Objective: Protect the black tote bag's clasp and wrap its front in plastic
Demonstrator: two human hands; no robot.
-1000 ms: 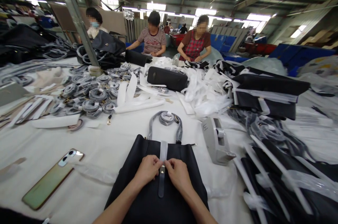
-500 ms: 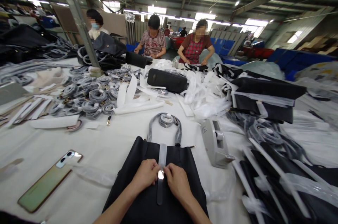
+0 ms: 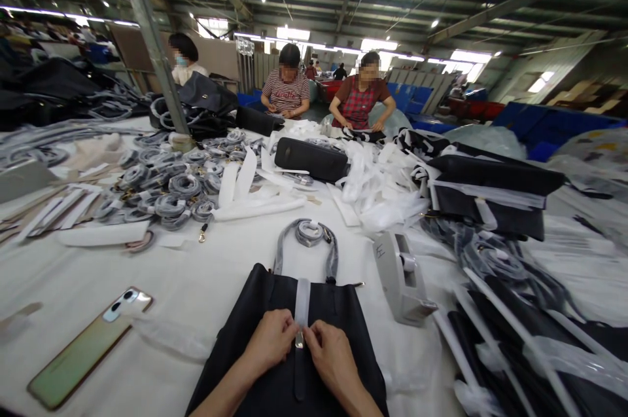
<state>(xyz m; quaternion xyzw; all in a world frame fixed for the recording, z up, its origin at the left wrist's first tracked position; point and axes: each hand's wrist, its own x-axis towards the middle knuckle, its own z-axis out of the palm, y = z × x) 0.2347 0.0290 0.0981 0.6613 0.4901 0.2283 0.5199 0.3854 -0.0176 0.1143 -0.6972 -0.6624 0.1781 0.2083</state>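
A black handbag (image 3: 356, 319) lies flat in front of me, its grey-wrapped handle (image 3: 280, 243) stretched away from me on the table. Down its middle runs a closing strap (image 3: 299, 378) with a shiny metal clasp (image 3: 299, 338), and a white protective strip (image 3: 303, 296) covers the strap's upper part. My left hand (image 3: 272, 340) pinches the lower left edge of that strip, just above the clasp. On the other side, my right hand (image 3: 331, 350) has thumb and forefinger closed at the strip's lower right edge. A coiled, wrapped strap (image 3: 309, 232) rests inside the handle's loop.
A tape dispenser (image 3: 405, 279) stands right of the bag, near stacked black bags (image 3: 490, 188). At the left lies a phone (image 3: 81, 355). Coiled straps (image 3: 184, 186) and white wrapping (image 3: 367, 175) spread across the table. Two people (image 3: 287, 86) work opposite; a metal post (image 3: 152, 44) rises at left.
The whole view has shifted, so the bag and table sit slightly lower in the picture. Both hands stay at the clasp, with their fingers little changed.
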